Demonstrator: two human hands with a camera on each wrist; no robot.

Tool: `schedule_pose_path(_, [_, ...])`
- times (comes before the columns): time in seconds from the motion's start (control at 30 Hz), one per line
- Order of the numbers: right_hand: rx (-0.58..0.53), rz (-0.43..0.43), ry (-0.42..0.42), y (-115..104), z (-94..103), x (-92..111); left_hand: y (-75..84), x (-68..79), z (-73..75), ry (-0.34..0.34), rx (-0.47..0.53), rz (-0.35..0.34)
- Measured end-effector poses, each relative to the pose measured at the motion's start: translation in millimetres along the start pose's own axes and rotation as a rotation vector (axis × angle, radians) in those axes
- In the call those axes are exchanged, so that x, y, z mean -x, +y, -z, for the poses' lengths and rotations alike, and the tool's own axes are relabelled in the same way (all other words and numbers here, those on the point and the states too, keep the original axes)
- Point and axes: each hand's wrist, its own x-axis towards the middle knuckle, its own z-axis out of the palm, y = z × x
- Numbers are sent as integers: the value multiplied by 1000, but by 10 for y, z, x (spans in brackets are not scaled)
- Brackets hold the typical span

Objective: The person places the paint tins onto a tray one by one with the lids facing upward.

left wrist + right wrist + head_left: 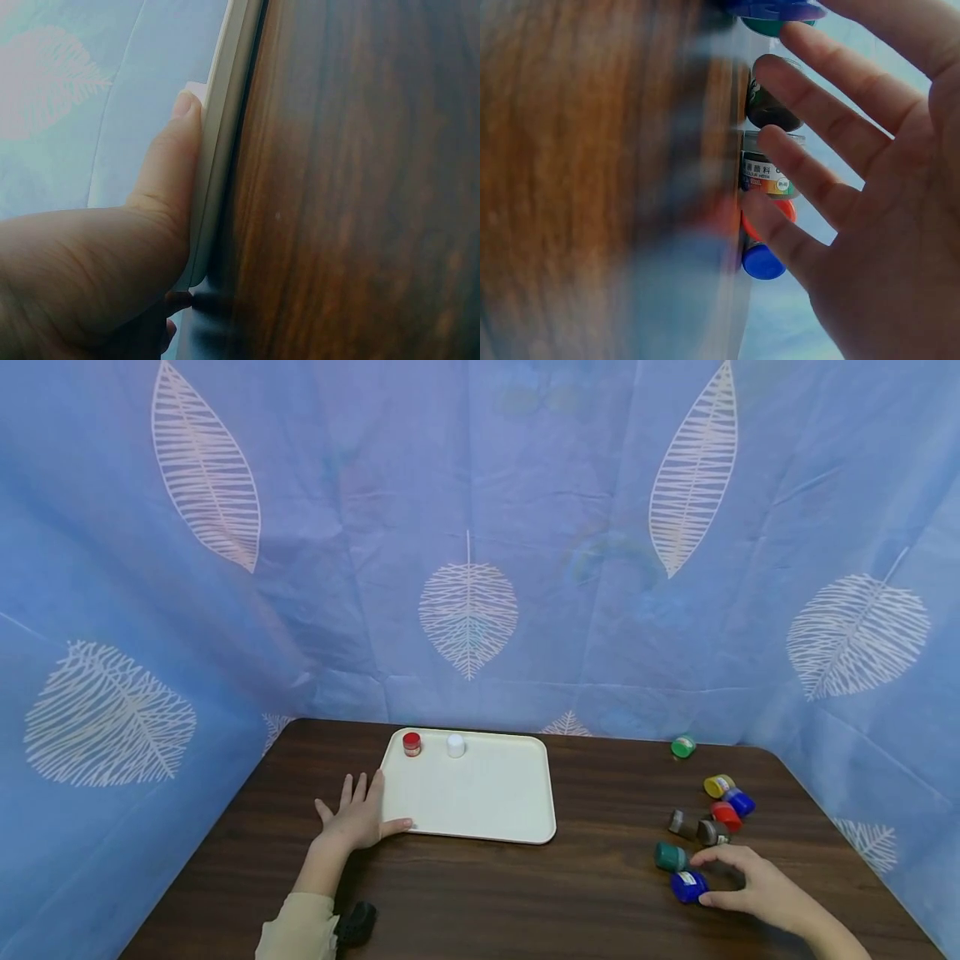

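Observation:
In the head view my left hand (360,822) rests at the near left corner of a white tray (480,793). Its fingers spread along the left side, and the thumb (169,161) lies along the rim. A red-lidded jar (412,744) and a white jar (455,745) stand in the tray. At the right, my right hand (750,887) reaches around a tilted blue paint jar (688,887), thumb tip right at it and index fingertip over its far side. The other fingers are spread and fairly straight. A teal jar (671,857) lies just beyond the blue one.
Beyond the right hand lie dark jars (712,832), a red jar (726,815), another blue jar (739,802) and a yellow jar (718,786). A green jar (683,746) is near the back edge. Blue leaf-patterned cloth (585,635) hangs behind the dark wooden table (510,902).

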Motion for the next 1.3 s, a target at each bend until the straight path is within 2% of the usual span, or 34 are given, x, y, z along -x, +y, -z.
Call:
schedule_pose_path(0.13, [54,47,18,25,-29,14,-1,0,-4,-1,7,-1])
schedule_pose_path(0.27, [132,18,32,17,-41,24,1,-1,-4,3,2,0])
schedule_pose_path(0.4, [163,-17,35,-15,-32,20,7,3,4,6,4,-5])
schedule_pose_path(0.8, [153,-76,33,-201,-18,-21,10,7,6,5,5,-8])
schedule_pose_path(1.07, [160,-56,66,-250,-36,-54,-12,-14,-2,10,3,-14])
schedule_pose_path(1.3, [224,-15,115,-351,-32,-103,-20,-20,-22,8,6,-13])
